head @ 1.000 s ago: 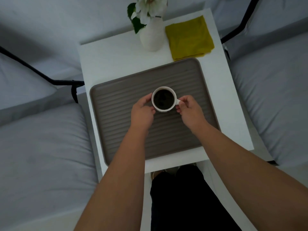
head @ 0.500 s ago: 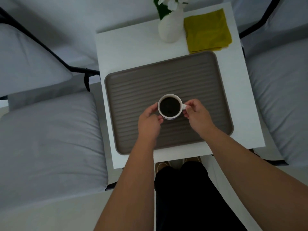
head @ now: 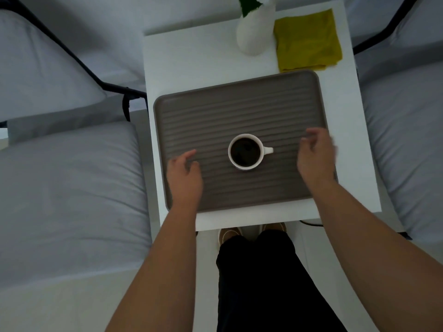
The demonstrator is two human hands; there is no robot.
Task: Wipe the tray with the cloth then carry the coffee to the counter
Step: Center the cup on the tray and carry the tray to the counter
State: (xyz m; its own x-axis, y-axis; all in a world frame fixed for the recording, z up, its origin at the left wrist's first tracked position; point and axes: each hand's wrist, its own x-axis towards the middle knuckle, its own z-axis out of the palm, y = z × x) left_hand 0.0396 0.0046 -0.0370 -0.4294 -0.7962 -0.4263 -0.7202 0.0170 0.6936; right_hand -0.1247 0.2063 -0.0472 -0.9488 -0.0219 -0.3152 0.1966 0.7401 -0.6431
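Observation:
A white cup of black coffee (head: 245, 151) stands on the ribbed brown tray (head: 227, 109), handle pointing right. The tray lies on a small white table (head: 191, 58). My left hand (head: 184, 176) hovers over the tray's left part, fingers apart, holding nothing. Over the tray's right edge is my right hand (head: 316, 156), blurred, fingers loosely spread and empty. Both hands are apart from the cup. A folded yellow cloth (head: 308, 40) lies on the table behind the tray's right corner.
A white vase (head: 254, 34) with a green-leaved flower stands beside the cloth at the table's back. Grey cushioned chairs with black frames flank the table, one on the left (head: 72, 188), one on the right (head: 407, 144). My dark trousers and brown shoes (head: 230, 234) are below the table's near edge.
Both hands have let go of the cup and moved outward toward the tray's left and right sides. The cup now rests on the tray. The view has shifted.

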